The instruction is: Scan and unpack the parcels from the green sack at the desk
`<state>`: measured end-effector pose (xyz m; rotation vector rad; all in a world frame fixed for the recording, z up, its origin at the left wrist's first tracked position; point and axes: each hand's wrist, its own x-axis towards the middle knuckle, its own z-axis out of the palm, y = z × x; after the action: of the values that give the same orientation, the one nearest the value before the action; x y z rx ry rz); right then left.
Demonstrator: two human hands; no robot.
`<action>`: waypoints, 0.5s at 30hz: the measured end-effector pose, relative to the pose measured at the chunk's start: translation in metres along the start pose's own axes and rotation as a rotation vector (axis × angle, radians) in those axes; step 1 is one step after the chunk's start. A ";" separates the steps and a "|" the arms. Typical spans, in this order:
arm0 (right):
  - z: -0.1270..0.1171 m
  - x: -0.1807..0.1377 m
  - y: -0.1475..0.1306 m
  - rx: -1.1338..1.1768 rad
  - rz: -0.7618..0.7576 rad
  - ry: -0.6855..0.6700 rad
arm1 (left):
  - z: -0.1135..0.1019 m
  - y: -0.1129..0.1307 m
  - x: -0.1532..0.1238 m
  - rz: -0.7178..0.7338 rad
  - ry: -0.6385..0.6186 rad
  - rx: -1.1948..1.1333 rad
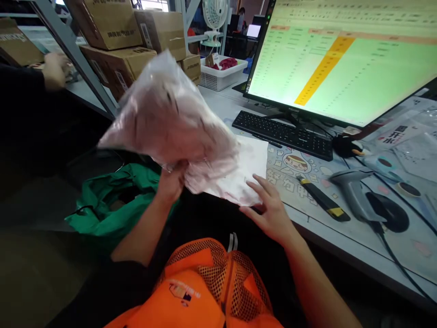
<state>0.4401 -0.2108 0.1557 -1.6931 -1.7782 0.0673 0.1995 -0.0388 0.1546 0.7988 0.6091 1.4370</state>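
Note:
My left hand [172, 183] is closed on the lower edge of a clear plastic bag [170, 118] with something soft and pink inside. The bag is held up and tilted over the desk's front edge, its outline a little blurred. Under its right end lies a white sheet or flat packet [254, 159]; I cannot tell which. My right hand [268, 207] is beside that white piece, fingers apart, fingertips near or on its right edge. Nothing is gripped in it.
A keyboard [283, 132] and monitor [341, 64] stand behind. To the right lie a box cutter [322, 198] and a barcode scanner [358, 193]. Cardboard boxes [119, 68] and a white basket [221, 77] are at the back; a green sack [109, 200] is lower left. Another person's hand [54, 70] shows far left.

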 end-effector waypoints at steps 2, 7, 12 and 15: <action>0.018 0.010 -0.005 -0.142 -0.054 -0.088 | -0.012 0.013 0.032 0.073 0.073 0.019; 0.042 0.013 -0.003 -0.362 -0.081 -0.182 | -0.040 0.022 0.094 -0.156 0.219 0.302; 0.030 -0.003 0.009 -0.337 -0.185 -0.096 | -0.064 0.018 0.104 -0.453 0.130 0.736; 0.014 -0.016 0.021 -0.325 -0.243 -0.045 | -0.070 0.007 0.082 -0.572 -0.016 0.781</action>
<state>0.4504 -0.2159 0.1278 -1.6859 -2.1046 -0.3076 0.1458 0.0497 0.1256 1.1116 1.3025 0.6440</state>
